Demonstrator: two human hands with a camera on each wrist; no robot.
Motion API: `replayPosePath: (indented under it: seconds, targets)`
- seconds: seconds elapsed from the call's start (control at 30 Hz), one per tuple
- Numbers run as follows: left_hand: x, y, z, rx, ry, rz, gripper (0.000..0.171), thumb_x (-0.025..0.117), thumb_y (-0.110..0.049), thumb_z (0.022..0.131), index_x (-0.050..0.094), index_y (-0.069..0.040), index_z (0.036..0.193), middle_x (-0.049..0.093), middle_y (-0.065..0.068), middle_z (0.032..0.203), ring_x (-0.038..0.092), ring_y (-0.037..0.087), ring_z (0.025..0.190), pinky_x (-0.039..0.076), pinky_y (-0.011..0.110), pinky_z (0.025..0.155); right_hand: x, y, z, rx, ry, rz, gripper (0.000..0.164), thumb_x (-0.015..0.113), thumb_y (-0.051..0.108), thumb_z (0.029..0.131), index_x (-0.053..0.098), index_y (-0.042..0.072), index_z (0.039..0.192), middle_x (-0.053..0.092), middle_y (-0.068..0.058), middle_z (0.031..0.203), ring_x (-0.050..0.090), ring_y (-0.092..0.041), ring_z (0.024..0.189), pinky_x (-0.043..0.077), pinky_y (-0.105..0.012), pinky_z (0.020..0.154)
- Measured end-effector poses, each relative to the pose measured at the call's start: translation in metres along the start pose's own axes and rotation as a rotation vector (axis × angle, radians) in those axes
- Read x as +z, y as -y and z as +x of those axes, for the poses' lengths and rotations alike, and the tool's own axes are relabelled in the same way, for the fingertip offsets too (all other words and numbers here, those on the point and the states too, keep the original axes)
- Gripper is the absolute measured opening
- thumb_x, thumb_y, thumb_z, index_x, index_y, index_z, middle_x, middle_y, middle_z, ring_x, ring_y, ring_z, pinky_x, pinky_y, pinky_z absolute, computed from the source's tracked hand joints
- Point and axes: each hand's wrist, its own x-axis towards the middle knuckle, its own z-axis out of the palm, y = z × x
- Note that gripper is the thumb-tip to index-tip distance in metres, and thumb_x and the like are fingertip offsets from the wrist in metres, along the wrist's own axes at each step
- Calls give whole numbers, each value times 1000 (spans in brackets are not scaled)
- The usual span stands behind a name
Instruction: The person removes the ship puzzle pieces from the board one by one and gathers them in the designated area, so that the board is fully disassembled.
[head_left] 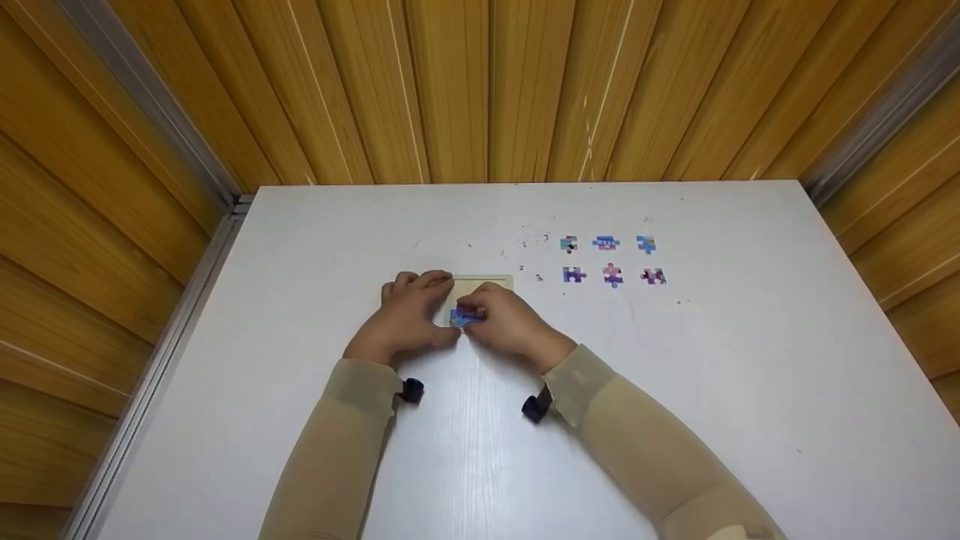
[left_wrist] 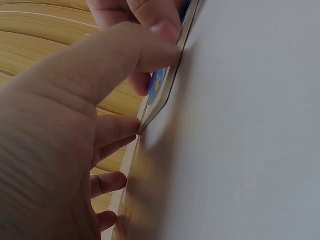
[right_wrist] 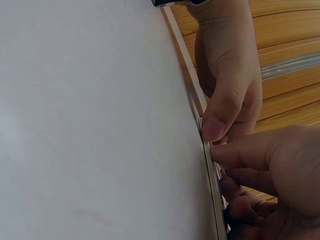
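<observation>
Touching the wooden tray (head_left: 484,278) at nine o'clock, the left hand (head_left: 409,315) has its fingers spread, thumb at the seven o'clock edge. A blue piece (head_left: 455,319) lies in that corner. Beside it, wrist toward four o'clock, the right hand (head_left: 506,321) pinches a purple piece (head_left: 469,309), partly hidden. Six loose pieces (head_left: 613,275) lie on the table (head_left: 720,390), between two and three o'clock from the tray.

A small booth-like workspace, judging by wood-grain panel walls (head_left: 517,90), metal posts (head_left: 150,97) and white table (head_left: 712,420).
</observation>
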Motion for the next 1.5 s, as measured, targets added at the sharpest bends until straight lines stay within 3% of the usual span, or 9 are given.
replayPosePath:
  seconds: [0.33, 0.67, 0.87, 1.17, 1.5]
  targets:
    - [-2, 1, 0, 10, 8, 30, 88, 74, -45, 94, 48, -16, 173, 43, -2, 182, 34, 39, 162, 23, 64, 131, 0, -3, 3, 10, -7, 31, 45, 74, 8, 100, 75, 0, 144, 74, -19, 131, 72, -32, 120, 59, -50, 111]
    - [0, -3, -1, -35, 4, 0, 92, 78, -45, 89, 50, -16, 172, 44, -6, 181, 33, 34, 161, 25, 61, 131, -16, -9, 0, 103, 3, 271, 48, 76, 17, 103, 73, 2, 148, 75, -17, 140, 70, -30, 128, 56, -51, 117]
    - [1, -4, 1, -62, -6, 20, 96, 81, -50, 86, 50, -18, 172, 44, -8, 181, 32, 33, 163, 26, 60, 133, -32, -11, -5, 192, -6, 363, 47, 78, 22, 105, 74, 9, 150, 72, -14, 149, 66, -23, 123, 56, -41, 108]
    - [3, -4, 2, -103, -4, 10, 99, 83, -50, 84, 49, -21, 173, 43, -11, 181, 30, 31, 163, 24, 59, 135, -66, -29, -26, 194, -69, 263, 46, 79, 20, 103, 76, 12, 148, 73, -13, 141, 59, -22, 101, 50, -31, 81]
    - [1, -5, 1, -102, -8, -15, 99, 84, -46, 83, 50, -19, 172, 43, -10, 181, 29, 33, 162, 22, 59, 133, -94, -56, -60, 200, -124, 243, 32, 83, 20, 102, 82, 15, 134, 77, -12, 134, 57, -22, 90, 46, -26, 72]
